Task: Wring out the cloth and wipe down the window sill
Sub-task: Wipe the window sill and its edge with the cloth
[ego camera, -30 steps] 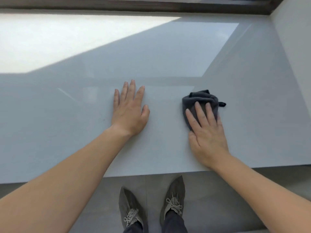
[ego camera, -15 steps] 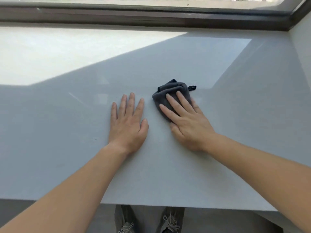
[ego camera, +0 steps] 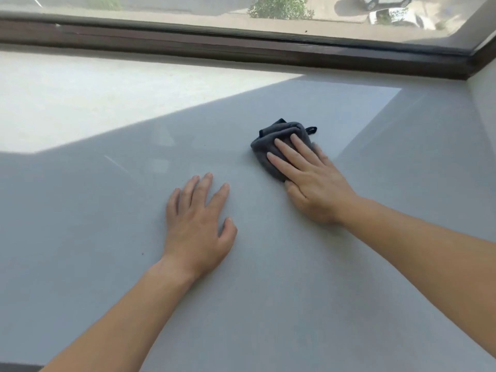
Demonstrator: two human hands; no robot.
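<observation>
A bunched dark grey cloth (ego camera: 271,138) with a small black loop lies on the wide grey window sill (ego camera: 349,291), right of centre. My right hand (ego camera: 308,181) presses flat on top of the cloth, fingers spread and pointing up-left, covering its near part. My left hand (ego camera: 198,226) rests palm down on the bare sill to the left of the cloth, fingers apart, holding nothing.
A dark brown window frame (ego camera: 241,47) runs along the far edge of the sill, with glass above it. A side wall (ego camera: 485,103) closes the sill at the right. A sunlit patch (ego camera: 94,103) covers the far left of the sill.
My right hand has pushed the cloth away from me, towards the window and leftwards. My view has tilted up, so the floor and shoes are out of sight. My left hand stays planted.
</observation>
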